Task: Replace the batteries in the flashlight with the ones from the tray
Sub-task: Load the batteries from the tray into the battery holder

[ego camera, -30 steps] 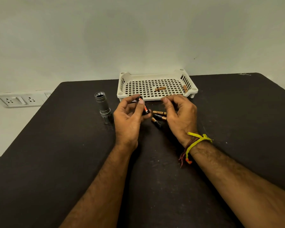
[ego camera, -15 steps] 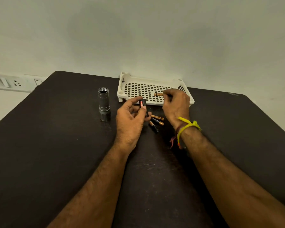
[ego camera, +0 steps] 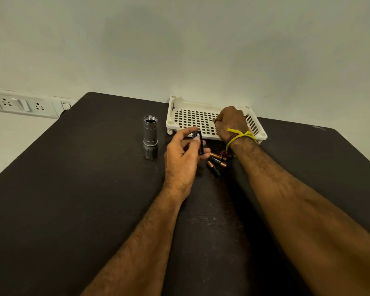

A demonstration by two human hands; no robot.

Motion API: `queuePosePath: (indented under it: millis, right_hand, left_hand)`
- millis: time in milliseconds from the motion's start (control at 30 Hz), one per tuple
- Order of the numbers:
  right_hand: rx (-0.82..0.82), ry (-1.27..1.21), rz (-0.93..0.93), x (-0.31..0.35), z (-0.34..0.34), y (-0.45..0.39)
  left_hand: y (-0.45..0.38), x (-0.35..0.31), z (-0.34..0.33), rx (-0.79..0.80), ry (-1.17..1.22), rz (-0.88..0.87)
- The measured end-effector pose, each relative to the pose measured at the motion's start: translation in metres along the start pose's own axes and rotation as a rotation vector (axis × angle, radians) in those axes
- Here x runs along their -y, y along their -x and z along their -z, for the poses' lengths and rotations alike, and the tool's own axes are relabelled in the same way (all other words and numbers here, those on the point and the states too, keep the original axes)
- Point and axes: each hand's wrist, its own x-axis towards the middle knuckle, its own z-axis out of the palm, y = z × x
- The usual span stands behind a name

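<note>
Meanwhile, right hand (ego camera: 230, 122) inside tray (ego camera: 175, 116)

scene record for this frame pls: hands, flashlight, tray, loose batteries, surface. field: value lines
left hand: raised just above the table, pinches a black battery holder
right hand: inside the tray, fingers curled; what they hold is hidden
flashlight: grey body, standing upright, open end up, left of the tray
tray: white, perforated, at the table's far edge
loose batteries: three, copper and black, lying on the table in front of the tray
table: dark
wall socket: on the wall, far left
</note>
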Motion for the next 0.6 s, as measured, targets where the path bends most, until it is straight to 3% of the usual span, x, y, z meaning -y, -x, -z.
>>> queuePosePath:
  millis: [133,267,400,600]
  right_hand:
    - [-0.201,-0.386,0.086,0.010,0.019,0.051]
    - [-0.225,-0.784,0.101,0.002,0.026,0.112]
    - [-0.246,-1.142,-0.002,-0.001,0.023,0.132]
    - [-0.265,-1.127,0.105,0.001,0.018,0.131]
  left_hand:
    - [0.000,-0.004,0.002,0.037,0.010,0.010]
    - [0.001,-0.007,0.003,0.088,0.030,0.043]
    - [0.002,-0.010,0.003,0.123,0.004,0.053]
    - [0.003,-0.007,0.003,0.171,-0.088,0.014]
